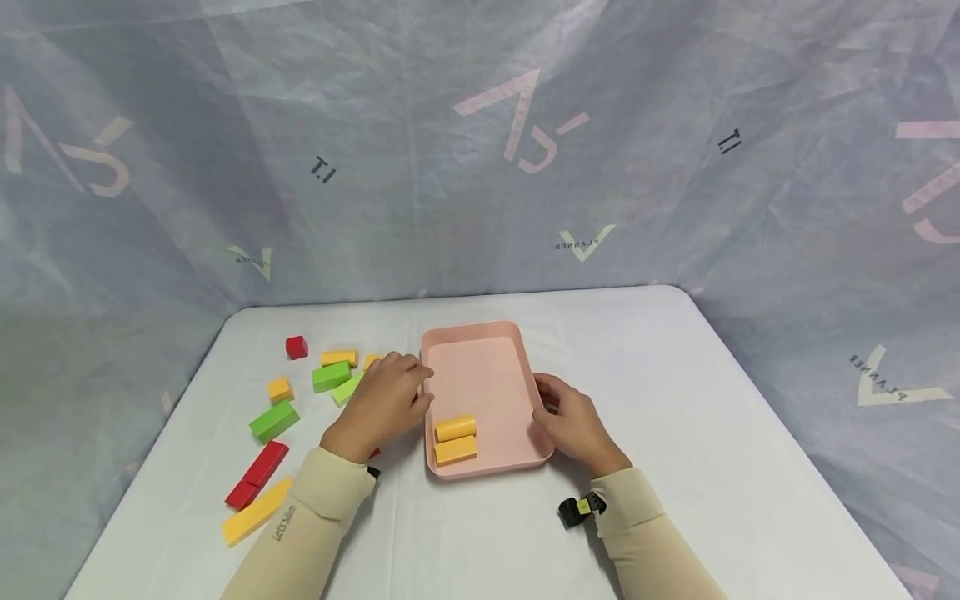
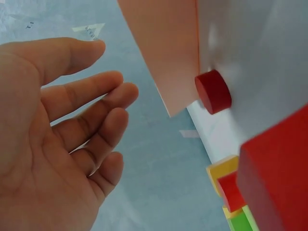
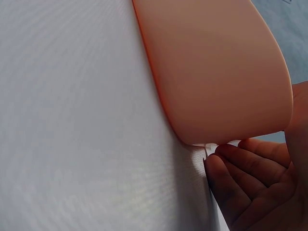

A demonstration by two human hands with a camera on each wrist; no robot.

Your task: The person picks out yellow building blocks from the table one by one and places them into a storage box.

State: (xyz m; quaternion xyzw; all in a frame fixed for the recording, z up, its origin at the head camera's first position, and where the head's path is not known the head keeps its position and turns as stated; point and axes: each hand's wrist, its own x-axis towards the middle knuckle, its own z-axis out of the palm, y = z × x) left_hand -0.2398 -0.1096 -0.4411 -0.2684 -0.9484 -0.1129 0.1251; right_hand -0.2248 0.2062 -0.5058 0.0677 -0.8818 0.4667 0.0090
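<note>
A pink tray (image 1: 487,379) lies on the white table, with a yellow cylinder (image 1: 455,428) and a yellow rectangular block (image 1: 456,451) in its near left corner. At the right side, my right hand (image 1: 576,425) grips the tray, thumb over the rim and fingers along the outer wall. My left hand (image 1: 384,408) hovers by the left rim, its fingers loosely bent and holding nothing. The left wrist view shows this palm (image 2: 57,139) bare, apart from the tray wall (image 2: 168,53). Beside that wall stands a red round piece (image 2: 214,92); a larger red block (image 2: 279,168) is closer to the camera.
Left of the tray lie several blocks: a red cube (image 1: 297,347), a yellow cylinder (image 1: 340,357), green blocks (image 1: 274,421), an orange cube (image 1: 281,390), red blocks (image 1: 266,463) and a long yellow block (image 1: 257,512). A grey patterned cloth (image 1: 420,167) hangs around the table.
</note>
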